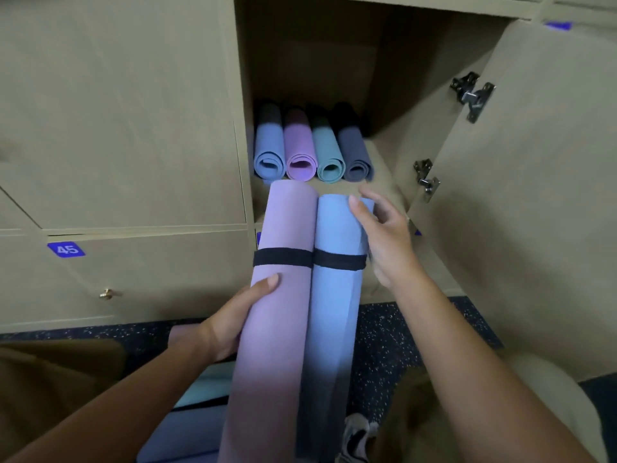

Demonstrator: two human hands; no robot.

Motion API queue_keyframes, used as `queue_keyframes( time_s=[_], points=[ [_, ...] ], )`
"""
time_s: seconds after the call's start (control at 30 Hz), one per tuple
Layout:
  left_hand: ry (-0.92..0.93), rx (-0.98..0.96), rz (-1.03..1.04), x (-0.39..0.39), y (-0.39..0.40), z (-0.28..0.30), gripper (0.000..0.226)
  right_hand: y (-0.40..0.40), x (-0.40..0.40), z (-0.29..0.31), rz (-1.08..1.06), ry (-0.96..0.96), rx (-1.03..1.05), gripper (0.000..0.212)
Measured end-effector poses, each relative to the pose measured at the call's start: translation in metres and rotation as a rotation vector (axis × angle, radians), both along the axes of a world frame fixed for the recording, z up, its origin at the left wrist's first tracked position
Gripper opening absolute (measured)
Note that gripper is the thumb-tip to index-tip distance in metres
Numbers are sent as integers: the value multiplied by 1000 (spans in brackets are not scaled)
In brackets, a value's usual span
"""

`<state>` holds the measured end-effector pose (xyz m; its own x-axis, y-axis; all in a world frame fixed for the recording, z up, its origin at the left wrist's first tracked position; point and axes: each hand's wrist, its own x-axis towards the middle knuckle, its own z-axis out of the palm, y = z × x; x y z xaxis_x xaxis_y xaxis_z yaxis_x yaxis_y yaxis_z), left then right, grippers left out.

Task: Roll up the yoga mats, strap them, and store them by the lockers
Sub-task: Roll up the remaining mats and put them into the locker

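Two rolled and strapped yoga mats are held side by side, touching, with their far ends aimed at the open locker [384, 78] at 12 o'clock. The purple mat [283, 228] is gripped below its black strap [283, 257] by the left hand [230, 320], thumb over the top, fingers curled beneath. The blue mat [334, 295] is steadied near its far end by the right hand [387, 242], whose fingers are loosely spread, the thumb tip resting on the roll. Four rolled mats [312, 148] already lie inside the locker. The rolls are judged light, soft and grippy, prone to sagging; they are best held around mid-length, near the straps.
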<state>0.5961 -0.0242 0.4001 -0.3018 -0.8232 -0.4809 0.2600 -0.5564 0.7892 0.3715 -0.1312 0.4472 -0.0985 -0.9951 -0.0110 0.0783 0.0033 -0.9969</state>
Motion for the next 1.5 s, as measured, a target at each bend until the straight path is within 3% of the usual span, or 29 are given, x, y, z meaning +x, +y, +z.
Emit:
queue_keyframes(
  time_s=[0.1,0.2,0.3,0.37,0.67,0.73,0.83,0.9,1.07,1.17,1.3,1.5],
  points=[
    [52,49,46,-21,2,7,65,-5,-9,-5,-47,-112,123,55],
    [70,67,77,-43,2,11,45,-10,-22,-6,-46,-69,221,60],
    [83,87,91,-64,1,9,48,-7,-28,-8,-2,84,411,88],
    [76,94,86,-73,0,9,52,-1,-32,-7,-2,172,479,94],
    [54,184,65,-69,-22,15,59,25,-49,-13,130,158,442,78],
    [55,175,84,-64,-28,21,58,23,-49,-13,208,119,410,90],
    [23,135,91,-59,-39,32,65,22,-47,-15,290,121,443,133],
    [-11,116,83,-57,-50,35,70,27,-41,-16,311,163,492,143],
    [-90,101,30,-54,-77,54,72,21,-39,-20,214,155,468,85],
    [-157,-34,23,-52,-88,66,68,15,-39,-11,171,120,381,49],
    [-208,-135,107,-54,-97,71,106,-5,-41,3,87,15,322,54],
    [-220,-169,-16,-59,-95,80,76,-21,-37,24,201,-55,436,34]
  ],
)
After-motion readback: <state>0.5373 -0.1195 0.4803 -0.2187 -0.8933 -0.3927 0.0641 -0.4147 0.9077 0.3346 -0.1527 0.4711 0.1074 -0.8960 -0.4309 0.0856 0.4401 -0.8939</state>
